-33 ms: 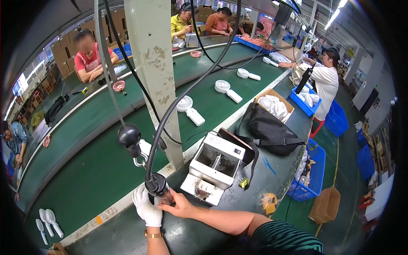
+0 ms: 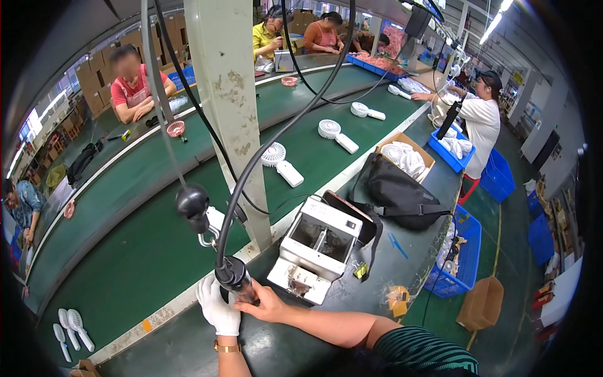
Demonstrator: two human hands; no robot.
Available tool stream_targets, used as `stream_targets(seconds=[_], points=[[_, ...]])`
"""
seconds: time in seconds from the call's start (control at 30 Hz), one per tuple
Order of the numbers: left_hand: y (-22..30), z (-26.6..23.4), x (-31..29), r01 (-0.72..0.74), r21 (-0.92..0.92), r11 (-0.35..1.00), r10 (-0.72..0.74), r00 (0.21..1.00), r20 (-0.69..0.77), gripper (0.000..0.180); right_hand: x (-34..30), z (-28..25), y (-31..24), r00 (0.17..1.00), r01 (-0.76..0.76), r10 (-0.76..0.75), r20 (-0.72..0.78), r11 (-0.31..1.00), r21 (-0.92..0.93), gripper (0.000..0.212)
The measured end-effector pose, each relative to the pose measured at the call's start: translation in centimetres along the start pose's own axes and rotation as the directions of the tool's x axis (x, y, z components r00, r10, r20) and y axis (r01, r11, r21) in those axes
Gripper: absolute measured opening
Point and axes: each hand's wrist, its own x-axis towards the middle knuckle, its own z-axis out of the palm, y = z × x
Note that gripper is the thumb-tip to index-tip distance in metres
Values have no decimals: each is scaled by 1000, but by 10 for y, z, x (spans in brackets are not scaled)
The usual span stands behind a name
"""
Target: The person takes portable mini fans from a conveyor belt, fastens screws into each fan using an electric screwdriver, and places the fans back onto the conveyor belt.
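Observation:
A black-topped electric screwdriver (image 2: 236,280) hangs upright on its cord below a black spring balancer (image 2: 192,204). My right hand (image 2: 269,306), bare, is closed around its lower body, with the thumb across the front. In a white glove, my left hand (image 2: 218,306) is curled close against the tool's left side; whatever its fingers hold is hidden behind the hand and the screwdriver. To the right of my hands stands a white screw feeder (image 2: 317,242) with an open hopper. White handheld fans (image 2: 287,173) lie on the green conveyor belt (image 2: 151,251) beyond the white post.
A black bag (image 2: 402,191), a cardboard box of fan parts (image 2: 405,141) and a yellow clip (image 2: 360,270) rest on the bench. The post (image 2: 229,113) rises just ahead of my hands. Blue baskets (image 2: 465,251) stand at the right. Several co-workers sit along the line.

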Motion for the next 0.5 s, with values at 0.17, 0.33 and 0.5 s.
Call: stream_targets(seconds=[0.17,0.33,0.5], points=[[-1,0,0,4,-9,1000,-3,1000,17,40,1,-1,5,996,-90,90,13,996,-25,41],[0,-3,0,16,-7,1000,-15,1000,26,40,0,2,6,997,-79,79,-19,997,-2,37],[2,-2,1,9,-7,1000,-9,1000,14,41,0,-1,6,996,-83,83,-11,997,-1,38]])
